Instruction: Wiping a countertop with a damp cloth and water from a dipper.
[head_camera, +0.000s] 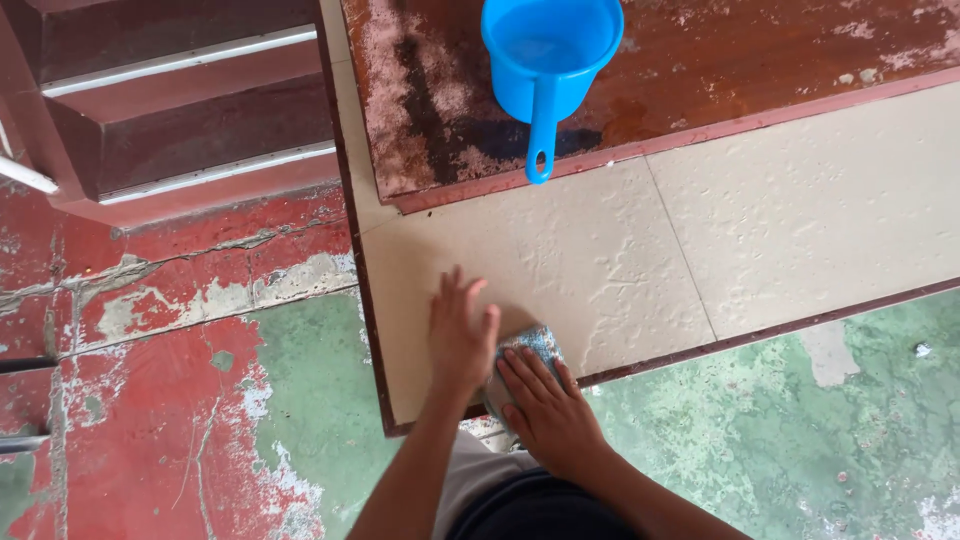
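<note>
Left hand (460, 340): flat, palm down, fingers together and pointing away from the body, forearm bare. Right hand (545, 410): palm down, fingers extended and angled toward the left hand, just beside it, forearm bare.

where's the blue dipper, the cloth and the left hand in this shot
blue dipper (548, 52): head view, on the inner wall of its cup.
cloth (532, 343): head view, on the bluish part showing above the fingers.
left hand (458, 345): head view, on the back of the hand, flat on the beige tile.
</note>
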